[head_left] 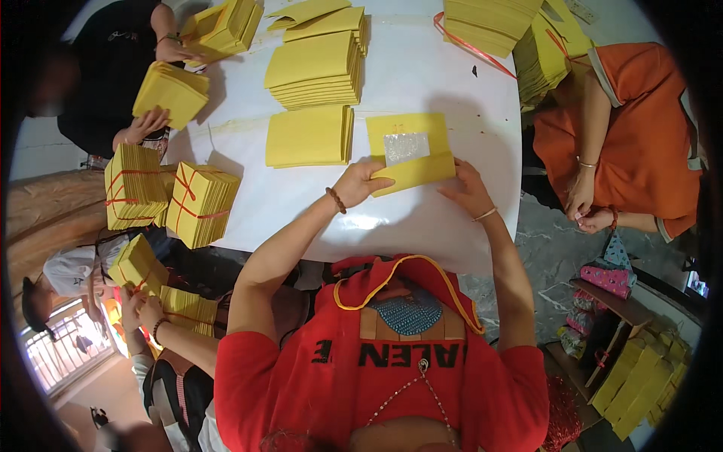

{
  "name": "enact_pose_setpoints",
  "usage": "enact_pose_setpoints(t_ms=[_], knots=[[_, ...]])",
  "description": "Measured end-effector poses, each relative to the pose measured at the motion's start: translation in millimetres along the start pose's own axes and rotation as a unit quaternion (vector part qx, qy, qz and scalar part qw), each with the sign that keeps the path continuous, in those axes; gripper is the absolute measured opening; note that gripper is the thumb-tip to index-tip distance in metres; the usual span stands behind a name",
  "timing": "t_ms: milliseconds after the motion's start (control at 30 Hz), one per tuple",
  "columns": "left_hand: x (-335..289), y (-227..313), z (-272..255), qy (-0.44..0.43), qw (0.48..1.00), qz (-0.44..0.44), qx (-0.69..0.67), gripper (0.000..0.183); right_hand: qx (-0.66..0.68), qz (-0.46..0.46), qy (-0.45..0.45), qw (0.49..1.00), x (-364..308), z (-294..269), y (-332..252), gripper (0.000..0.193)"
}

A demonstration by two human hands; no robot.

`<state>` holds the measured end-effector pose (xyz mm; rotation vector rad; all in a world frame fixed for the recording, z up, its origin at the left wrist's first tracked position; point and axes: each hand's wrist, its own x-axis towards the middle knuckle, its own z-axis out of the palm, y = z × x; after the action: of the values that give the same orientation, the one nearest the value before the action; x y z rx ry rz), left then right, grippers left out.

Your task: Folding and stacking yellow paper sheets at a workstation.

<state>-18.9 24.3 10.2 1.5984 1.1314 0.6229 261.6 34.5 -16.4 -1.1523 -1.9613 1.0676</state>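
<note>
A yellow paper sheet (410, 175) lies over the white table in front of me, its near part folded up over the rest. Beyond the fold, a silver rectangular patch (407, 147) shows on the yellow surface. My left hand (361, 184) is closed on the sheet's near left corner, thumb on top of the fold. At the right edge, my right hand (470, 192) grips the fold's end; some of its fingers are hidden. Just left of the sheet sits a low stack of folded yellow papers (307, 137).
Taller yellow stacks (312, 69) stand farther back on the white table (482, 226). Red-tied yellow bundles (202, 203) sit at its left edge. A person in black (109, 68) holds yellow papers at far left; a person in orange (625, 135) is at the right.
</note>
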Motion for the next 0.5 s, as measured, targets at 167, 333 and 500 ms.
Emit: enact_pose_setpoints(t_ms=[167, 333, 500], knots=[[6, -2, -8, -0.078, 0.979, -0.148, -0.114, 0.025, -0.022, 0.007, 0.022, 0.999, -1, 8, 13, 0.036], [0, 2, -7, -0.077, 0.954, -0.173, -0.23, 0.022, 0.002, -0.005, 0.028, 1.0, 0, 8, 9, 0.034], [-5, -9, -5, -0.074, 0.978, -0.122, -0.152, 0.019, -0.043, -0.004, 0.055, 0.998, -2, 13, 12, 0.034]])
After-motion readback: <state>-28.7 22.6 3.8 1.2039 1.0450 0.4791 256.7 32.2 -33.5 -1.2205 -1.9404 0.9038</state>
